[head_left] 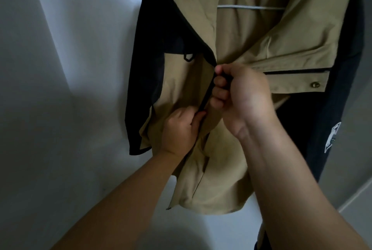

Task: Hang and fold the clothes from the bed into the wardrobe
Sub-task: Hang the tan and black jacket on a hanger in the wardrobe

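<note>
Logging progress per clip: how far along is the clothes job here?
Done: the jacket already hangs on a hanger. In hand: left hand and right hand grip its front edges at the zip. Left: closing it and putting it away; any other clothes are out of view.

Hanger [251, 7]: a pale horizontal bar, visible only across the open collar, with its hook out of view. Jacket [231, 34]: tan with dark sleeves, hung on the hanger, front flaps parted at the top, in front of a plain white panel [80, 48].
</note>
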Tool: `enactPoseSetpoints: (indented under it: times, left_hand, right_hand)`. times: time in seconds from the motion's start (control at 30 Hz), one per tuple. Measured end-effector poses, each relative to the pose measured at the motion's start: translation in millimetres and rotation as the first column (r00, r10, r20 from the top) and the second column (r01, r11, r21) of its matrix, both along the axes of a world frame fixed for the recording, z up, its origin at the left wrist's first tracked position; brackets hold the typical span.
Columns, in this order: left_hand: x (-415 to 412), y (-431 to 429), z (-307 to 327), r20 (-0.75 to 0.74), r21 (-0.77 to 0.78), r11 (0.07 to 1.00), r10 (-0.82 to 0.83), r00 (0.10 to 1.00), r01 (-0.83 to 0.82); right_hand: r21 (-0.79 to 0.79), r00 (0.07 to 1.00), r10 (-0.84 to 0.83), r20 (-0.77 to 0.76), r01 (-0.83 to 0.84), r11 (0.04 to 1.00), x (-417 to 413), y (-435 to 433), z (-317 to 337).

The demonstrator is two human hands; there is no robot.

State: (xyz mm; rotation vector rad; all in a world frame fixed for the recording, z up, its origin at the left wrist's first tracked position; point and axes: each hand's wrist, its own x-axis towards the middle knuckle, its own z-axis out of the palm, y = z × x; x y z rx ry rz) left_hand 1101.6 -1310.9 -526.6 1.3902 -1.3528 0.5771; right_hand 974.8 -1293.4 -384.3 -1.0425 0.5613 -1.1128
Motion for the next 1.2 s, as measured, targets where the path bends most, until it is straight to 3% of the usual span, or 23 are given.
enactPoseSetpoints:
  times: [0.17, 0.33, 0.43, 0.7, 0.87, 1.1, 1.2]
  left_hand:
    - [-6.2, -4.1, 35.2, -0.057, 0.042, 0.997, -0.059, 0.997, 0.062]
    - [-15.9, -12.1, 64.8, 0.149, -0.015, 1.000, -0.020, 0.989, 0.023]
    - [-17.0, -10.6, 61.9, 0.047, -0.019, 1.000, -0.008, 0.999, 0.008]
    - [-7.9, -9.8, 59.4, 0.039, -0.027, 1.000, -0.004, 0.999, 0.005]
    - [-10.0, -8.4, 60.3, 0.049, -0.031, 0.999, -0.010, 0.999, 0.011]
    - [-17.4, -10.8, 63.0, 0.057, -0.071, 0.997, 0.016, 0.998, -0.012]
    - [-16.8, -13.9, 61.3, 0.053, -0.079, 0.997, 0.025, 0.998, -0.021]
  right_hand:
    - [-0.017, 0.999, 0.021, -0.035, -0.021, 1.000, 2.7, 5.2, -8.2]
    - [0.051, 0.994, 0.072, 0.084, -0.076, 0.996, 1.8, 5.4, 17.9]
    - [0.068, 0.988, 0.083, 0.128, -0.092, 0.993, -3.0, 0.0, 42.4]
    - [-0.095, 0.995, 0.101, -0.016, -0.102, 0.990, -10.3, 9.8, 67.0]
    - [-0.275, 0.974, 0.012, -0.226, -0.076, 0.958, -18.4, 14.8, 85.0]
    - [-0.419, 0.979, 0.054, -0.195, -0.133, 0.898, -22.9, 13.1, 111.2]
    - [-0.514, 0.958, -0.117, -0.261, -0.036, 0.857, -23.9, 14.2, 118.2]
